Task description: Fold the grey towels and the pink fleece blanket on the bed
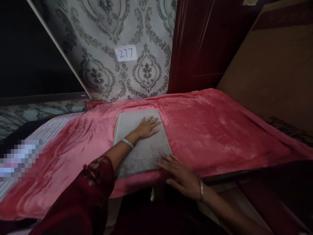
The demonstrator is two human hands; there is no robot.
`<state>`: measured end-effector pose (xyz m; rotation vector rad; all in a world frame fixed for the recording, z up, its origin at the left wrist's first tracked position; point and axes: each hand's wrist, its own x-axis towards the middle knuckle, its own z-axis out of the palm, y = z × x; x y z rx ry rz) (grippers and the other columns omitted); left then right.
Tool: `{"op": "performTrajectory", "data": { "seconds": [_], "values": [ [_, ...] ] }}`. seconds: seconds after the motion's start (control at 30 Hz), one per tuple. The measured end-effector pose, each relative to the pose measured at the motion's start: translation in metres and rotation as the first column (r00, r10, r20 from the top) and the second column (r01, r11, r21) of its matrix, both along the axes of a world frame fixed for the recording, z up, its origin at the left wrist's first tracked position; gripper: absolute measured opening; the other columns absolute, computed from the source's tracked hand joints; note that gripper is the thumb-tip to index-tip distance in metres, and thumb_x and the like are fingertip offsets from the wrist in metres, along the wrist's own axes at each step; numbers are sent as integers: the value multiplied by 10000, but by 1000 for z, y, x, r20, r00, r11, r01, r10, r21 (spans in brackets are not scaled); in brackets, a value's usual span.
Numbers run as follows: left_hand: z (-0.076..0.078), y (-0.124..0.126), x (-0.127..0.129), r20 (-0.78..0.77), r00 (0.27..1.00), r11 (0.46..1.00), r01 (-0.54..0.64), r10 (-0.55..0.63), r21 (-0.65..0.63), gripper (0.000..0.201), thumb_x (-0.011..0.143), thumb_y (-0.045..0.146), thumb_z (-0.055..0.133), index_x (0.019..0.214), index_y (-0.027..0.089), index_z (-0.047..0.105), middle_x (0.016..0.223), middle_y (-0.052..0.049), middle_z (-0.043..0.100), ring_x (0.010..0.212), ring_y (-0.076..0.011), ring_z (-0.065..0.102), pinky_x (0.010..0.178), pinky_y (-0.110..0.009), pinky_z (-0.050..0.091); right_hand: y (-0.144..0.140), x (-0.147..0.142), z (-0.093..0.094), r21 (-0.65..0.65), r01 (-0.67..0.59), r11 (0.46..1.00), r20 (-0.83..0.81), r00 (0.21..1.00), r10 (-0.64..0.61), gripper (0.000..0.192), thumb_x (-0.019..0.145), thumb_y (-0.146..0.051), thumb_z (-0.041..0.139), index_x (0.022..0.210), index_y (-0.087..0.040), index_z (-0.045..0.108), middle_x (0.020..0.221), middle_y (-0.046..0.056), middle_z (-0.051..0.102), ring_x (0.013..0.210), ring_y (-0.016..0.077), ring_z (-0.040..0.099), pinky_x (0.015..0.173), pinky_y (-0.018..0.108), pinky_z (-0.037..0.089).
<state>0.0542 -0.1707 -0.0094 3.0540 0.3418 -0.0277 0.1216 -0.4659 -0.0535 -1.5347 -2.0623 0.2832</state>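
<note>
A grey, plush-looking folded cloth (139,153) lies flat on a pink-red fleece blanket (207,130). On its upper right part rests my left hand (146,127), palm down with the fingers spread. My right hand (181,176) is at the cloth's lower right corner, its fingertips over that edge and its thumb apart from the fingers. Neither hand grips anything. The left forearm crosses the cloth's left side and hides part of it.
Behind the blanket stands a patterned wall (146,75) with a paper label (126,53) reading 277. A dark screen (41,49) is at left, a dark red door (198,42) at back right, and a large cardboard box (276,68) at right. Striped fabric (52,129) shows at left.
</note>
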Motion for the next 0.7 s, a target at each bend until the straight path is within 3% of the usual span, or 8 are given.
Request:
{"op": "performTrajectory", "data": {
  "seconds": [0.1, 0.2, 0.3, 0.4, 0.57, 0.7],
  "values": [
    [9, -7, -16, -34, 999, 1000, 11, -11, -22, 643, 990, 505, 402, 1568, 234, 322, 1666, -119, 215, 1544, -328, 153, 1210, -625, 126, 5, 2, 17, 86, 57, 995, -6, 998, -57, 572, 1042, -350, 410, 1591, -240, 292, 1530, 101, 480, 1499, 224, 292, 1222, 532, 256],
    [19, -12, -49, -21, 1000, 999, -11, 10, -47, 635, 1001, 494, 370, 1578, 243, 290, 1664, -124, 223, 1544, -318, 161, 1202, -639, 130, 28, -10, 30, 72, 22, 997, 74, 997, -28, 576, 1037, -367, 418, 1585, -223, 312, 1565, 110, 427, 1514, 248, 249, 1221, 550, 240],
    [19, -13, -86, -16, 993, 991, -118, 117, -64, 651, 1000, 508, 367, 1589, 251, 256, 1666, -118, 223, 1541, -330, 167, 1189, -665, 143, 60, -32, 30, -2, -22, 1000, 199, 980, 22, 597, 1019, -424, 465, 1574, -241, 343, 1613, 102, 343, 1524, 299, 203, 1213, 581, 217],
    [7, -13, -111, -1, 975, 974, -224, 224, -31, 637, 998, 502, 382, 1583, 270, 280, 1671, -93, 215, 1542, -351, 142, 1185, -684, 129, 80, -50, 19, -73, -44, 996, 305, 950, 64, 626, 988, -463, 536, 1562, -278, 368, 1640, 82, 284, 1528, 332, 167, 1211, 611, 163],
    [-16, -13, -119, 103, 963, 968, -252, 249, 17, 598, 1005, 495, 376, 1569, 305, 319, 1672, -59, 222, 1547, -333, 130, 1207, -656, 107, 63, -58, 0, -81, -29, 996, 323, 945, 54, 692, 962, -431, 586, 1581, -275, 320, 1663, 54, 217, 1543, 287, 119, 1234, 557, 146],
    [-21, -11, -119, 143, 962, 972, -235, 232, 10, 594, 1004, 510, 376, 1564, 316, 329, 1665, -51, 248, 1544, -335, 146, 1204, -663, 117, 34, -56, -7, -52, 17, 999, 297, 955, -1, 724, 931, -364, 627, 1578, -245, 326, 1656, 62, 240, 1542, 272, 134, 1236, 541, 182]
  ]
}}
